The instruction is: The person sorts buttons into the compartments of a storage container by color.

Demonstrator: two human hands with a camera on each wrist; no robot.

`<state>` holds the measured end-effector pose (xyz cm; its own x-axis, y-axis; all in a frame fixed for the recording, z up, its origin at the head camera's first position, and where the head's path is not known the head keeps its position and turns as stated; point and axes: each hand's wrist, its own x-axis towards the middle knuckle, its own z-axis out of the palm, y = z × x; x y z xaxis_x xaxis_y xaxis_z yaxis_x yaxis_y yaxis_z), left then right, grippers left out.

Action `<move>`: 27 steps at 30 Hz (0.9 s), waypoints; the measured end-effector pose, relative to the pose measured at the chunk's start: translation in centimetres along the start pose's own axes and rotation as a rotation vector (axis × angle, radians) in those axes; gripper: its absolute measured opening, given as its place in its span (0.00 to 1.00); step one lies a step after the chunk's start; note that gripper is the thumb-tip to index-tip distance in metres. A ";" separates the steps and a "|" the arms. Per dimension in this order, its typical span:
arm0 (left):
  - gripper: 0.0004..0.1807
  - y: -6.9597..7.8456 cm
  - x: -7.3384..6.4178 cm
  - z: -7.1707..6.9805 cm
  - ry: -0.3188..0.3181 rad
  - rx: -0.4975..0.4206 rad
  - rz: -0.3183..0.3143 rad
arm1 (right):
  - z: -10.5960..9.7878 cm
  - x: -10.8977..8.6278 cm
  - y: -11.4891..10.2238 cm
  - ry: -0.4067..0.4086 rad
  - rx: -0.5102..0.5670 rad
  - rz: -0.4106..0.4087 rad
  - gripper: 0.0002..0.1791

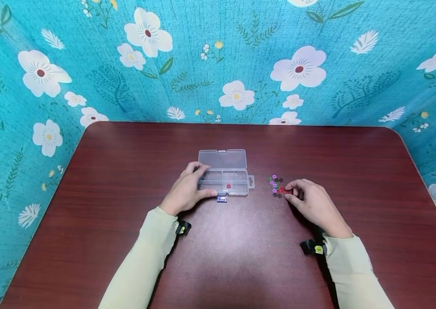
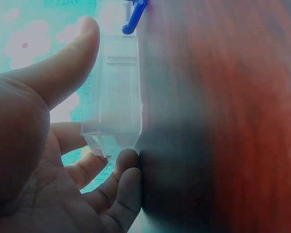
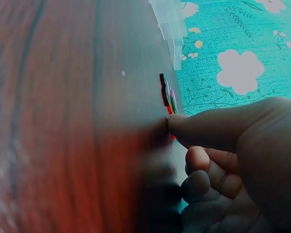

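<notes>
A clear plastic compartment box lies on the table with its lid raised at the back. One red button sits in a front compartment. My left hand grips the box's left end, thumb along the front by a blue latch and fingers towards the back; the left wrist view shows them bent about the box end. To the right of the box, small round buttons in purple, green, red and dark colours lie in a loose cluster. At its right edge my right hand pinches a red button, partly hidden by the fingertips.
A dark reddish-brown wooden table carries everything. Behind it and along both sides hangs a turquoise flowered cloth. The box's hanging tab juts towards the buttons.
</notes>
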<state>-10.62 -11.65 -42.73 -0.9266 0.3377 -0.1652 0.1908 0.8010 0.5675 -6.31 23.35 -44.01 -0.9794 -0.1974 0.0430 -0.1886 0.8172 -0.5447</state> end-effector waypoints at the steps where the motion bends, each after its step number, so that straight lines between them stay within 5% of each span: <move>1: 0.44 0.0 0.0 0.0 0.000 -0.001 0.000 | -0.1 0.0 0.0 -0.004 0.001 0.010 0.04; 27: 0.44 0.0 -0.1 0.0 0.012 -0.011 -0.003 | 0.0 0.0 0.4 -0.008 0.036 0.093 0.05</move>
<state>-10.51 -11.71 -42.73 -0.9309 0.3296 -0.1573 0.1846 0.7963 0.5761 -6.42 23.66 -44.20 -0.9919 -0.1259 -0.0159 -0.0938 0.8122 -0.5758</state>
